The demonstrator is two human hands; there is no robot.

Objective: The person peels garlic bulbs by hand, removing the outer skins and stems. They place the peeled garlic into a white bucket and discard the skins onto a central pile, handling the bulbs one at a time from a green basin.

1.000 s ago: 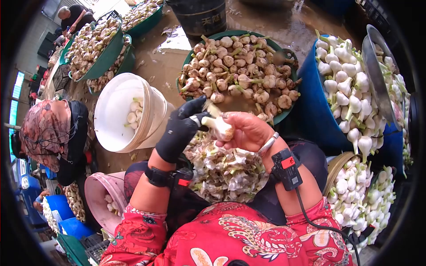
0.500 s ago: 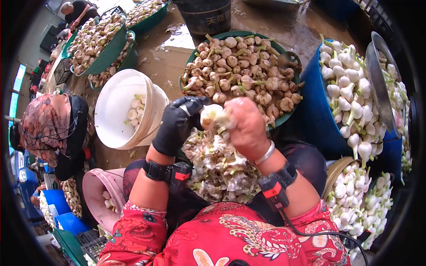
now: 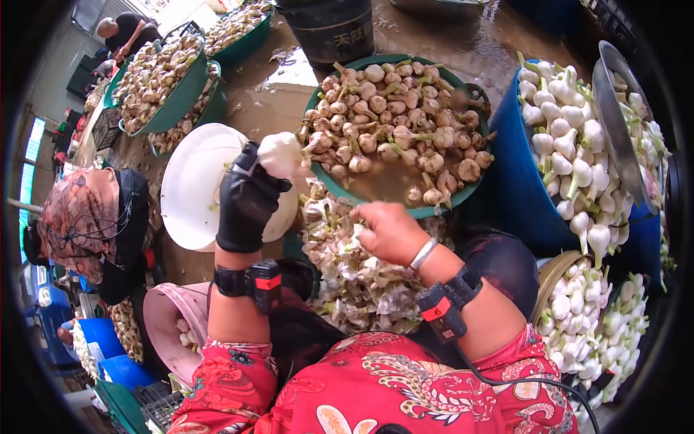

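In my left hand, which wears a black glove, a peeled white garlic bulb is gripped by the fingertips, over the right rim of the white bucket. My bare right hand, with a bracelet at the wrist, is over the heap of garlic skins. Its fingers are curled, and whether anything small is between them is hidden. Just beyond it lies the green basin of unpeeled garlic, with brownish water showing near its front.
Blue tub of white garlic stands at right, more garlic below it. A pink bucket is at lower left, a dark bucket beyond the basin. A bent-over person is at left, another person farther back.
My left hand has moved left with the bulb, away from my right hand. The right hand has dropped lower, toward the skins. The bulb looks whiter and barer.
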